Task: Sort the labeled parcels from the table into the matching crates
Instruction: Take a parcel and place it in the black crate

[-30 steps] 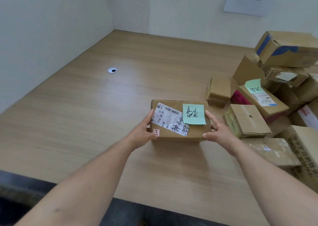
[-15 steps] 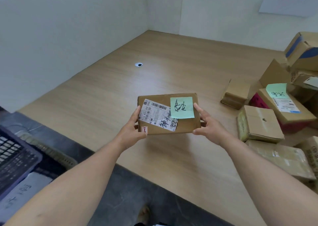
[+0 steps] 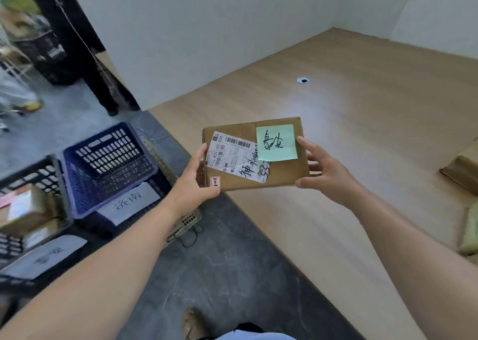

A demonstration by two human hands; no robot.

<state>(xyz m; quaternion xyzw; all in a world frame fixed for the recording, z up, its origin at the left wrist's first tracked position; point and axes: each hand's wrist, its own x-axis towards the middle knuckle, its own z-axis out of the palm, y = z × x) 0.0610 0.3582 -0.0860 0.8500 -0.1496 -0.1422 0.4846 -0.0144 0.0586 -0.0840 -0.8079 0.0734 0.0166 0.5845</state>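
Nearest, on the left: a black crate (image 3: 31, 170) on the grey floor (image 3: 232, 275) with a few boxes already inside. The white sheet (image 3: 45, 258) on its front is too blurred to read with confidence. Just beyond it stands a blue crate (image 3: 108, 169) tagged with a paper sign (image 3: 128, 202), and no contents are visible in it.

The parcel (image 3: 284, 174) is off the table (image 3: 375, 145), held in the air over its near-left edge. The left hand (image 3: 198, 178) grips the left short end, thumb on top by the near corner. The right hand (image 3: 327, 170) grips the right short end, fingers curled round the side. Both hands clamp the box, neither is spread.

Handling, as a judgement: a flat, stiff cardboard box, apparently light and not slippery. The end-to-end hold suits it and keeps the green note (image 3: 276, 143) and shipping label (image 3: 232, 158) readable. The note looks lightly stuck, so keep fingers off it.

Obstacles: the table edge and the blue crate's rim lie between parcel and crates. Check the note against the crate signs before dropping.

Further off: more boxes (image 3: 463, 174) at the table's right edge, a cable hole (image 3: 303, 80) and a white partition (image 3: 207, 42).
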